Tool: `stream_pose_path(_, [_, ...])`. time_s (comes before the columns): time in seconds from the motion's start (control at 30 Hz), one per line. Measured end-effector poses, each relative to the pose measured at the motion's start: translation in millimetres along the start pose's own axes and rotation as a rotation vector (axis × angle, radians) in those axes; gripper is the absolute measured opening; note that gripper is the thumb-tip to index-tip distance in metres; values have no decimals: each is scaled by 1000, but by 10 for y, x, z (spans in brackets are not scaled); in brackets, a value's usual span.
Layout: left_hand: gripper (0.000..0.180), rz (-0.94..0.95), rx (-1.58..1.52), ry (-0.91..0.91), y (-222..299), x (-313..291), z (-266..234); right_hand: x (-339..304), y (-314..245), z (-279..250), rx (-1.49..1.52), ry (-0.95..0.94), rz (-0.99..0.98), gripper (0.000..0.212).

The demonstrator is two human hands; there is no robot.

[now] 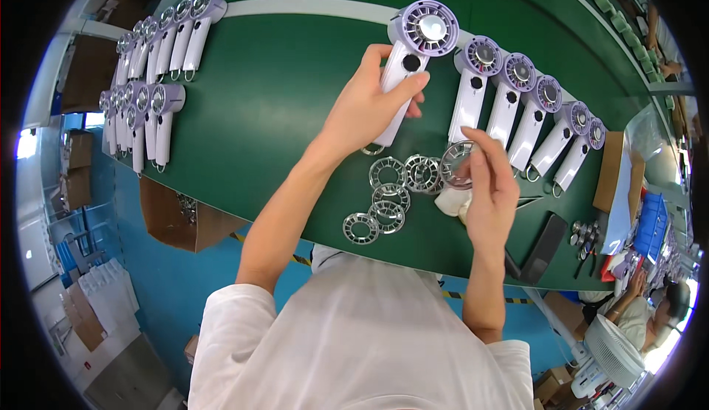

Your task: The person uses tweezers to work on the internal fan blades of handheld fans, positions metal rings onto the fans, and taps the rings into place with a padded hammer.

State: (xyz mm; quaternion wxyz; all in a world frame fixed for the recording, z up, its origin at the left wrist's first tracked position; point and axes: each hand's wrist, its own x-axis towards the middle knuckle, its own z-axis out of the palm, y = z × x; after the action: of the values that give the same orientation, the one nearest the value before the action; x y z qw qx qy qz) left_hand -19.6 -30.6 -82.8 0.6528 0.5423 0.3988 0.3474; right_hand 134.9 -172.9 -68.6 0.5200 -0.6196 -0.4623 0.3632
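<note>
My left hand [377, 100] is wrapped round the white handle of a handheld fan [402, 70], whose purple round head points away from me. My right hand [489, 188] pinches a silver ring cover [456, 165] between thumb and fingers, below and to the right of that fan and apart from it. On the green table [288, 92] below the fan lie several loose silver ring covers [360, 228], some overlapping. Beside my right hand is a white crumpled piece [452, 202], partly hidden by the fingers.
A row of similar fans [509, 104] lies at the right, and more fans [177, 37] stand grouped at the far left. A black phone-like slab [543, 247], tweezers [530, 202] and a blue bin [650, 225] are at the right. Another person [642, 314] sits beyond a white electric fan [613, 351].
</note>
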Motion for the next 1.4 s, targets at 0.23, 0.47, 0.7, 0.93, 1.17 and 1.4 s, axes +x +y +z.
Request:
stream_pose_path(0.23, [27,-251,-127,-153,111,-777,-12,126,-545,-45,33,14,-98,30])
stream_pose_path(0.47, [31,-326,-56,-267,112,-1069,-49,208,-579,84,-199,-164,-281,13])
stream_pose_path(0.7, [60,-311,101,-283,156,-1163,-64,216,-647,140,-331,-253,-417,15])
stream_pose_path(0.93, [54,-254,-29,-279,179,-1205,-23,157,-571,184,-370,-119,-542,16])
stream_pose_path(1.17, [40,-196,168,-233,231,-1227,-51,196,-575,142,-387,-143,-439,30])
stream_pose_path(1.4, [38,-87,278,-200,148,-1291,12,128,-607,112,-139,-357,-21,32])
